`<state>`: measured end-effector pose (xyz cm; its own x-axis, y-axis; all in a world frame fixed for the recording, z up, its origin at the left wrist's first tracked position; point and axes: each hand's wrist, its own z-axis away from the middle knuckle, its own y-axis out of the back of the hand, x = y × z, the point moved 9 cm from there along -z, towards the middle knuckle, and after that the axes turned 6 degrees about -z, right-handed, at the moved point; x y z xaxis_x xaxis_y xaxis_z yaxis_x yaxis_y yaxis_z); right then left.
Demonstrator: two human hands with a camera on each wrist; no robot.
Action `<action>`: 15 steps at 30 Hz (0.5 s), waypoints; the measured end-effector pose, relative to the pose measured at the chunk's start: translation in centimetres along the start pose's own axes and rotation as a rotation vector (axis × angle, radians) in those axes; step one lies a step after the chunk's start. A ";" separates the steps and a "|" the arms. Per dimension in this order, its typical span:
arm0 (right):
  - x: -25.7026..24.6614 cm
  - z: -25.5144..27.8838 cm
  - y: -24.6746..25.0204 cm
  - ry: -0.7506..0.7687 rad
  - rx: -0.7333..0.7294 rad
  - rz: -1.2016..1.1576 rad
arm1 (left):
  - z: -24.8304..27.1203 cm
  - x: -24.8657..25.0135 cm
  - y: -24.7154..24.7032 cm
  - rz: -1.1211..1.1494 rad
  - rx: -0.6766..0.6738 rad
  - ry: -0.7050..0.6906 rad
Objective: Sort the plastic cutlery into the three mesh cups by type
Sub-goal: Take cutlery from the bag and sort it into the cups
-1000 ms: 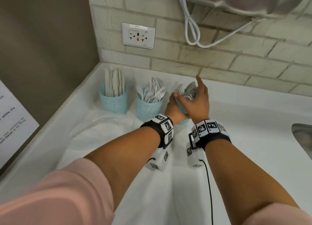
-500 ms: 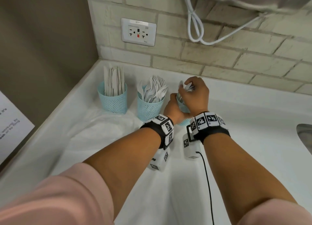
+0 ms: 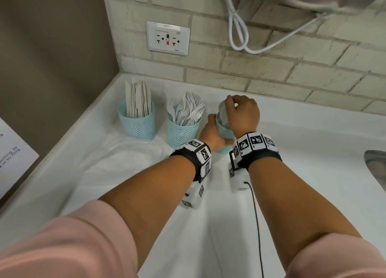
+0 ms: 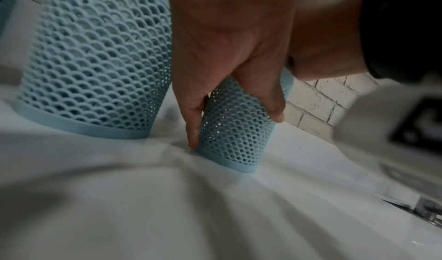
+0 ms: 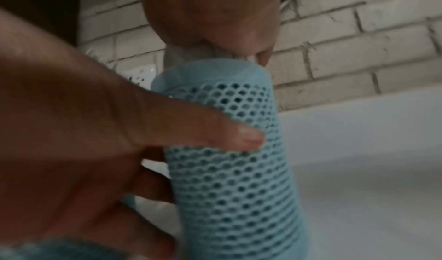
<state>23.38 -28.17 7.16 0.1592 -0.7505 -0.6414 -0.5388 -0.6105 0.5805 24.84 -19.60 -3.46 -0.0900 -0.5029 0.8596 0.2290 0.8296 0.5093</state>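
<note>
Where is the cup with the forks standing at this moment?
In the head view, the fork cup stands in the middle of the row, between the knife cup on its left and the cup both hands hold.

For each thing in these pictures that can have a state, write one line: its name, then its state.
Left cup: upright, holds flat sticks, likely knives.
Middle cup: upright, full of forks.
Right cup: on the counter, gripped at its side.
Left hand: grips the right cup.
Right hand: curled over the right cup's mouth, on the white cutlery.
Wall outlet: nothing plugged in.
</note>
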 end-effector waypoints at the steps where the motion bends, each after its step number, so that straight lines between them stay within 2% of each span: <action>1: 0.0 0.0 0.0 0.004 0.015 0.016 | -0.1 -0.1 0.1 0.010 0.014 0.001; 4: -0.7 0.1 -1.2 0.079 -0.093 0.034 | -0.3 -0.3 -0.2 0.087 -0.022 0.020; 7: 0.4 -0.5 -0.5 0.009 -0.065 0.044 | -0.6 -0.6 -0.7 0.039 -0.056 0.031; 11: -0.9 0.3 -2.3 0.115 -0.256 0.056 | -0.7 -0.5 -0.5 -0.016 -0.035 0.025; 13: -1.1 0.3 -1.9 0.094 -0.196 0.040 | -0.6 -0.5 -0.6 0.012 -0.048 0.022; 15: -0.8 0.1 -0.4 0.036 -0.044 -0.037 | -0.5 -0.3 -0.4 0.014 -0.046 0.011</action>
<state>23.43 -27.31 7.41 0.2085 -0.7353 -0.6448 -0.4954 -0.6479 0.5786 25.29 -19.88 -3.94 -0.0754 -0.4940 0.8662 0.2742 0.8249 0.4943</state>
